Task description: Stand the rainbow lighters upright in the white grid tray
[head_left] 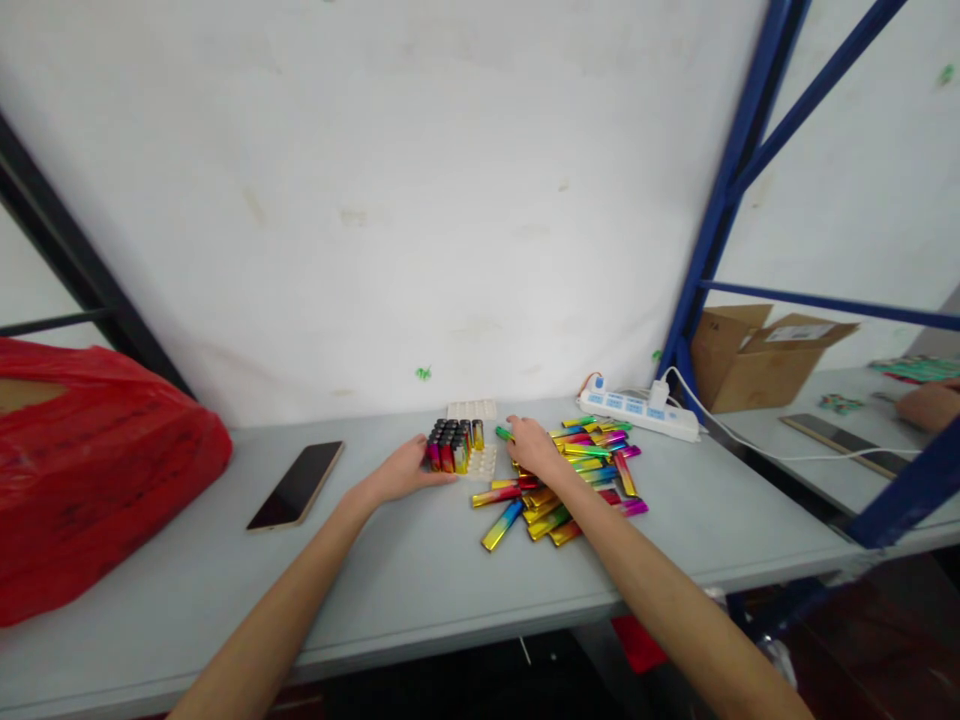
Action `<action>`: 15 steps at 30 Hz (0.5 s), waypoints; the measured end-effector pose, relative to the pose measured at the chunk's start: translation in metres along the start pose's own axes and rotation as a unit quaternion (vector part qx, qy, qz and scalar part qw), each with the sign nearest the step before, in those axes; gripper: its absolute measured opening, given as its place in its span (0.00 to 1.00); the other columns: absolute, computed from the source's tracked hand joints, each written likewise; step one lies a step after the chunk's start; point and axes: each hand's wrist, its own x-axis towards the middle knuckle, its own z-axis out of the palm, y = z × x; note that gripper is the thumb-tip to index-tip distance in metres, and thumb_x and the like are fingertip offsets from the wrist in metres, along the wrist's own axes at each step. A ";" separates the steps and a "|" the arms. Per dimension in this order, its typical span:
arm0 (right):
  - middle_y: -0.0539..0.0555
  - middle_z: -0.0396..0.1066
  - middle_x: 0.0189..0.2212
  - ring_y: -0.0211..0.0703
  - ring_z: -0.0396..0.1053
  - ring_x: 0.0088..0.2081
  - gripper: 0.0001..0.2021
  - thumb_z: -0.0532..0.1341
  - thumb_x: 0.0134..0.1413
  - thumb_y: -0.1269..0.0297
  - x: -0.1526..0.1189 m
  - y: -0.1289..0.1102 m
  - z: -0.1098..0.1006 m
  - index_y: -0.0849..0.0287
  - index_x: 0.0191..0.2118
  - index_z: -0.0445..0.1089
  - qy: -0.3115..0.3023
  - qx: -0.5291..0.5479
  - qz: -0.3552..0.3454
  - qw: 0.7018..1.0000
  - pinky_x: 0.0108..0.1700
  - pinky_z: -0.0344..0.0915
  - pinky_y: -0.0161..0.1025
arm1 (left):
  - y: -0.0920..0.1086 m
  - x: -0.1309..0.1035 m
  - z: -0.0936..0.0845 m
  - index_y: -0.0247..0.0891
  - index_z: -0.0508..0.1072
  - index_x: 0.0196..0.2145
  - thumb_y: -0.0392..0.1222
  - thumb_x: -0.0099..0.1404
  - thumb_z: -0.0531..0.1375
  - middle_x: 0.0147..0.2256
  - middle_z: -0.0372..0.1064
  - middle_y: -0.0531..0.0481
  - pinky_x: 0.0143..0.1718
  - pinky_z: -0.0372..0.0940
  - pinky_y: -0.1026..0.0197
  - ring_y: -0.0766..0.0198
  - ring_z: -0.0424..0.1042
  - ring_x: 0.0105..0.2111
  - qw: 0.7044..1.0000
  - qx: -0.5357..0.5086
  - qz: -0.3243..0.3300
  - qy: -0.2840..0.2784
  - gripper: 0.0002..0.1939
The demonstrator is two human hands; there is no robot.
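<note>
Grey surface (420,570) against a scuffed white wall (480,200), blue frame (724,200) well to R of the white tray (484,465). Tray = landmark. Upright tubes (448,450), shiny multicolour w/ mostly dark tops, packed together at tray's L end; bare cells show at R end. L hand (405,472) at tray's L side, thumb along near edge, fingers by the outer tubes; can't tell if its grip is clamped or just resting. R hand (534,448) just R of tray, grip narrow, fingertips pinching a green tube (503,434) near tray's R edge. Loose pile (600,470) of similar tubes, lying flat & overlapping, R of tray, partly under R forearm. Phone (296,487) L of tray, red bag (112,470) farther L. Power strip (637,412) R of tray, beyond pile; open cardboard box (757,350) farther R.
</note>
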 end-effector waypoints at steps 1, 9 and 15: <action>0.65 0.70 0.48 0.50 0.69 0.50 0.18 0.51 0.62 0.73 0.001 0.000 0.000 0.63 0.56 0.64 0.009 0.011 -0.005 1.000 0.50 0.63 0.41 | -0.001 0.000 0.000 0.36 0.75 0.39 0.67 0.47 0.67 0.36 0.73 0.46 0.38 0.67 0.56 0.54 0.71 0.35 1.000 -0.004 0.000 0.000 0.32; 0.51 0.70 0.32 0.40 0.69 0.32 0.08 0.50 0.65 0.65 0.002 -0.011 -0.010 0.59 0.45 0.64 0.089 0.325 -0.004 0.941 0.38 0.64 0.35 | 0.000 0.001 0.000 0.36 0.76 0.38 0.67 0.48 0.67 0.36 0.74 0.46 0.40 0.67 0.56 0.53 0.72 0.37 1.000 -0.004 0.007 -0.005 0.32; 0.45 0.63 0.22 0.37 0.61 0.25 0.19 0.50 0.66 0.47 -0.007 -0.027 -0.005 0.56 0.34 0.65 0.124 0.409 -0.069 0.901 0.30 0.56 0.33 | 0.001 0.000 -0.001 0.36 0.76 0.39 0.67 0.48 0.67 0.36 0.74 0.46 0.40 0.68 0.55 0.52 0.72 0.36 1.000 0.006 0.007 0.011 0.32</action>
